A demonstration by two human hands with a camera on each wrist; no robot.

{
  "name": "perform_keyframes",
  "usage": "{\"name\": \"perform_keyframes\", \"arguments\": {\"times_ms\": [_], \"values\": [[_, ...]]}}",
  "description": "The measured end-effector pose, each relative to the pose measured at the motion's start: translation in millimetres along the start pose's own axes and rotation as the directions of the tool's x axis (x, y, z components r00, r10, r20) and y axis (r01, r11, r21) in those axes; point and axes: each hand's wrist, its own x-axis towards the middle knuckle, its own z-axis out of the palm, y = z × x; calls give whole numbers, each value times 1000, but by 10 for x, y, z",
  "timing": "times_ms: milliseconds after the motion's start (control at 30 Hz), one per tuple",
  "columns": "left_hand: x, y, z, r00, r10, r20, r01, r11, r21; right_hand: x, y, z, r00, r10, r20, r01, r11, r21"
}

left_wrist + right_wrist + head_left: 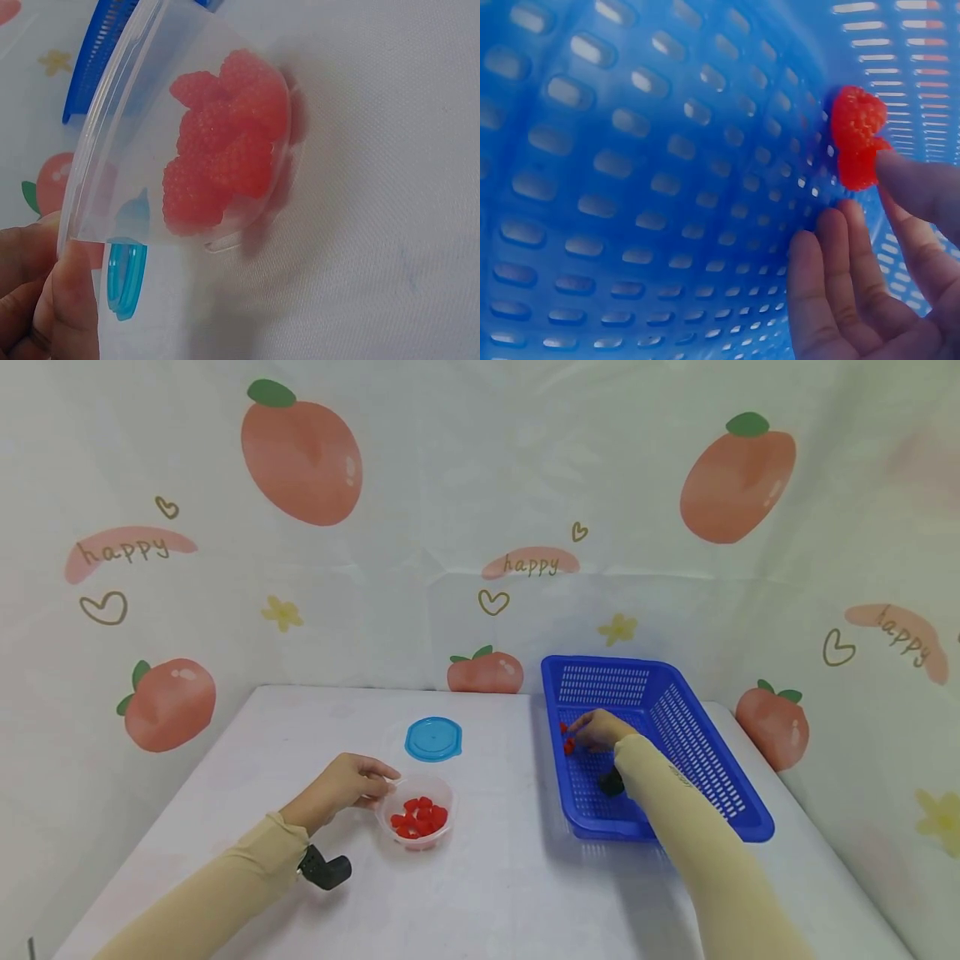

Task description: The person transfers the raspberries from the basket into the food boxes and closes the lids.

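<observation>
My left hand (pixel 351 781) pinches the rim of a small clear plastic container (pixel 385 818) at its left side. Several red raspberries (pixel 217 142) lie in its bottom. My right hand (pixel 602 729) reaches down into a blue perforated basket (pixel 663 793). Beside its left wall, two raspberries (pixel 859 120) show in the right wrist view. There the thumb and index finger close in on the lower one, thumb tip overlapping it, index fingertip hidden behind. The other right fingers stretch out loosely along the basket's slotted surface.
A blue lid (pixel 433 739) lies flat on the white tabletop (pixel 495 877), just behind the container. The basket's high walls surround my right hand. Behind the table hangs a white backdrop (pixel 420 468) printed with fruit.
</observation>
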Motion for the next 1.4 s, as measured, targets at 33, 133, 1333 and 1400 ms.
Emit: {"name": "perform_keyframes", "arguments": {"times_ms": [33, 133, 1333, 1400], "values": [[-1, -2, 0, 1000, 2, 1, -2, 1000, 0, 2, -2, 1, 1000, 6, 0, -6, 1000, -1], [-4, -4, 2, 1000, 7, 1, -7, 1000, -2, 13, 2, 3, 1000, 13, 0, -13, 1000, -15], [-3, -4, 4, 1000, 9, 2, -9, 1000, -1, -100, -39, -213, 997, -71, -24, 75, 975, 209], [-3, -7, 7, 1000, 9, 0, -9, 1000, 2, -165, -79, -234, 995, -102, -19, 103, 963, 247]]}}
